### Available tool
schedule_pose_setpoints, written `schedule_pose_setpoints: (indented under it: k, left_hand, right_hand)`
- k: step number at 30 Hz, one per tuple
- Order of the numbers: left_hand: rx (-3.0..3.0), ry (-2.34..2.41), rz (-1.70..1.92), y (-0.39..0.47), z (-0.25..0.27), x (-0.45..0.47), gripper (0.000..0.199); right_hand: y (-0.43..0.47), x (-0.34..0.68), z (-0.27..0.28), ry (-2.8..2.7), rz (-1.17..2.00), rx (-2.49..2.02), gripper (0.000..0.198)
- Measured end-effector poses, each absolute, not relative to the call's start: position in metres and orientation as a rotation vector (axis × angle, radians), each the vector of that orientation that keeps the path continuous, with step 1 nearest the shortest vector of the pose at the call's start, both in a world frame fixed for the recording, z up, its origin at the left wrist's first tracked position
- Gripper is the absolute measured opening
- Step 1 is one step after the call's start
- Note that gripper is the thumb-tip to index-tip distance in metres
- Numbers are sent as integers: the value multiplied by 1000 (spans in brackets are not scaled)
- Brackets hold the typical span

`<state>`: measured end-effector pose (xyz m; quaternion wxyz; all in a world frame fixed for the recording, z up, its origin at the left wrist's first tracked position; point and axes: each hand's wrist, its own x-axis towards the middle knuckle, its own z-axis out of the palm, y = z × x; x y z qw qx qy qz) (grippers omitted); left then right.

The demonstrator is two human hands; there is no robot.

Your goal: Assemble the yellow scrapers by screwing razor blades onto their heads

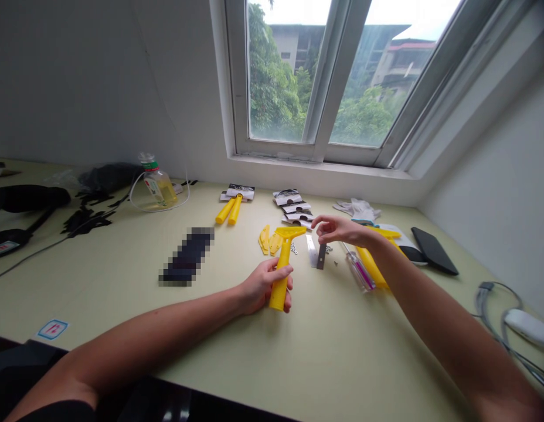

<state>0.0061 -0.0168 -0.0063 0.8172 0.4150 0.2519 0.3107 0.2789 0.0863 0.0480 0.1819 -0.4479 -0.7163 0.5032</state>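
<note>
My left hand (265,287) is wrapped around the handle of a yellow scraper (279,287), its wide head pointing up and away. Over the small parts, my right hand (337,228) has its fingertips closed at the top end of a dark flat blade (321,257). A bright metal strip (312,251) lies just left of that blade. Behind the scraper head are two yellow plastic plates (264,240). Small screws (293,248) are scattered beside them. A screwdriver with a clear and purple handle (361,272) lies below my right wrist, against another yellow scraper (372,266).
Two yellow handles (235,210) and a stack of printed cards (293,206) lie toward the window. White gloves (357,208) and a black phone-like slab (434,251) are at right, cables (485,299) nearer. Leftward are a pixelated dark item (187,258) and a bottle (160,184).
</note>
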Motion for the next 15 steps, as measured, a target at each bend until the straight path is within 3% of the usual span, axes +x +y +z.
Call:
schedule_pose_setpoints:
  k: [3, 9, 15]
  left_hand:
    - [916, 537, 649, -17, -6, 7, 37]
    - [1144, 623, 497, -24, 0, 11, 41]
    - [1335, 736, 329, -40, 10, 8, 37]
  right_hand:
    - [80, 282, 54, -1845, 1485, -1217, 47]
    - [58, 279, 84, -1692, 1277, -1191, 46]
    - [42, 261, 98, -1852, 1301, -1089, 42]
